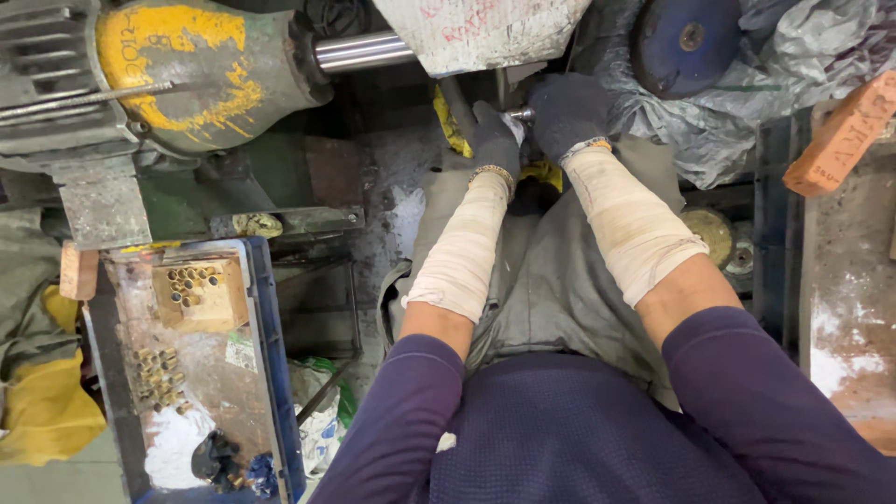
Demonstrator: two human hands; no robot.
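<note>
Two gloved hands are seen together below the polishing machine's steel shaft point(362, 51). Left hand point(495, 138) and right hand point(567, 114) are both closed around a small shiny metal piece point(519, 114), held between them just under the white guard point(481, 33); its exact shape cannot be made out. Polishing appears to be in hand. Steady two-handed pressure would be required next. Small brass pieces point(157, 373) are noted in the blue tray point(271, 355) at left, well apart.

shaft point(364, 51): glossy smooth metal | motor housing point(201, 75): chipped yellow paint | tray point(271, 364): blue plastic, dusty
</note>
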